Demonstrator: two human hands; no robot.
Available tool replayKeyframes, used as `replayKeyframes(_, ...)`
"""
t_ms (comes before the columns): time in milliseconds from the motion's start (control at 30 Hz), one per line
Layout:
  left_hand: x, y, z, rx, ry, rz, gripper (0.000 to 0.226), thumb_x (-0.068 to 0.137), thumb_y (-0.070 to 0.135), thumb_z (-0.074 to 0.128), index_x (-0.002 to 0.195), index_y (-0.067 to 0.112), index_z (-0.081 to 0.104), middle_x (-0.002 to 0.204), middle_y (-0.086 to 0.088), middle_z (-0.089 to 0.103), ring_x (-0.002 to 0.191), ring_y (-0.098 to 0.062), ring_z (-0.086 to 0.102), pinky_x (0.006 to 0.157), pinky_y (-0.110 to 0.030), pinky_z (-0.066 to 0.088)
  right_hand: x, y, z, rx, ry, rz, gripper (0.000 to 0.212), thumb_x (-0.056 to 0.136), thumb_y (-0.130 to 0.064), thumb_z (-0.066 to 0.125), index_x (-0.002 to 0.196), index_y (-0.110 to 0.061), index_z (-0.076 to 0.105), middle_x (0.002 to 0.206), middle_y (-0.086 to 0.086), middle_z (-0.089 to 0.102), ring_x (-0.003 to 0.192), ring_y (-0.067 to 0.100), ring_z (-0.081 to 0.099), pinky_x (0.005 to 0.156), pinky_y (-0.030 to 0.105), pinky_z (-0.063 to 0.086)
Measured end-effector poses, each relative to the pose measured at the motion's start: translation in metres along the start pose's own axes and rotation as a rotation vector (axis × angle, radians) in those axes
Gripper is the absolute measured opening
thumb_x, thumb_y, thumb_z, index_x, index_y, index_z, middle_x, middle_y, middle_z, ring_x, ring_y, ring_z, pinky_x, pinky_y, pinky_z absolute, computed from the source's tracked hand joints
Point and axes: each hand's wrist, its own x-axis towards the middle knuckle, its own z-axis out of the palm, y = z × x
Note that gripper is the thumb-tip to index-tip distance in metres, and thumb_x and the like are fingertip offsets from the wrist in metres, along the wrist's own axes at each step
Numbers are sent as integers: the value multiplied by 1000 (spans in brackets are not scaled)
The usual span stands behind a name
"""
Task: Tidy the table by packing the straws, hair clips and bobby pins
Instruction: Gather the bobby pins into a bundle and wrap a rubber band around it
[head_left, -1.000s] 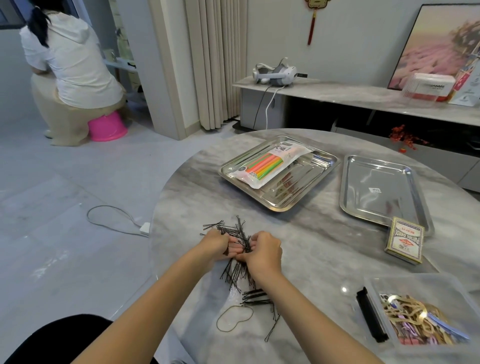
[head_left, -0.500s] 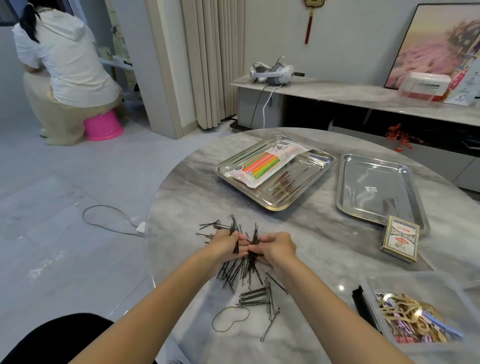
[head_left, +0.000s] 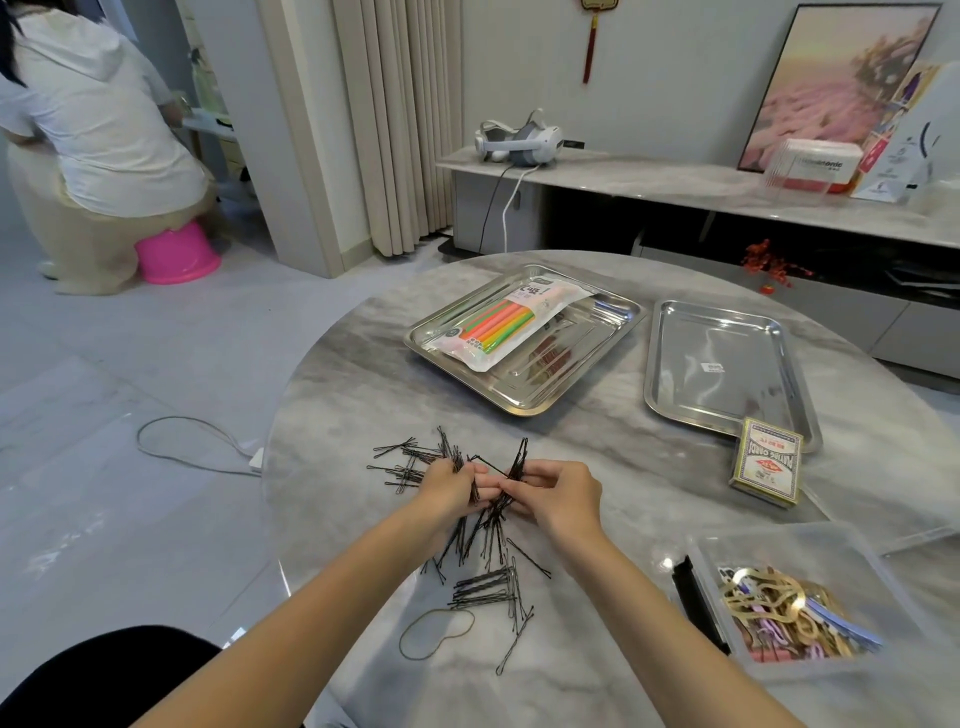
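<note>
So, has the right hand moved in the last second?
Yes. The right hand, pinching bobby pins, has shifted right, closer to the playing card box.

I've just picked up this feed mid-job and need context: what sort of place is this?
Most likely a home living room: a low marble-topped cabinet with a framed picture leaning on it, floor-length curtains, and a round marble table strewn with bobby pins.

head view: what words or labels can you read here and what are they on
"PLAYING CARDS", upside down, on the card box.
"Cug!", roughly, on the straw pack; its small print is blurred.
Sticker in the tray beside the card box: too small to read.
Lettering on the clear box on the shelf: blurred.
</note>
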Motion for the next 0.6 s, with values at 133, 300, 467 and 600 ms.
replayKeyframes(133,-2,7,9,-31,-16,-16,23,103,8,28,95,4,49,94,-14,63,71,-17,62,63,-21,52,4,-3,-5,-129,4,-106,22,73,-5,79,80,12,67,73,27,66,63,15,54,68,37,57)
replayKeyframes(300,2,10,11,110,50,42,21,103,12,28,101,4,48,105,-16,67,70,-18,63,69,-30,52,8,-17,-21,-146,-68,-142,7,74,0,76,78,4,71,73,19,65,68,19,59,66,32,60)
replayKeyframes(467,2,10,18,179,44,24,18,101,11,27,100,4,44,81,-6,64,62,-20,63,56,-28,49,7,-27,-43,-154,-127,-122,8,77,5,72,85,6,70,70,7,62,65,15,60,58,15,56)
replayKeyframes(600,3,9,24,147,28,-16,18,101,8,25,96,4,42,78,-7,65,58,-18,63,55,-26,49,7,-31,-56,-43,-100,-56,6,76,7,71,78,1,70,73,12,64,68,18,64,66,21,58)
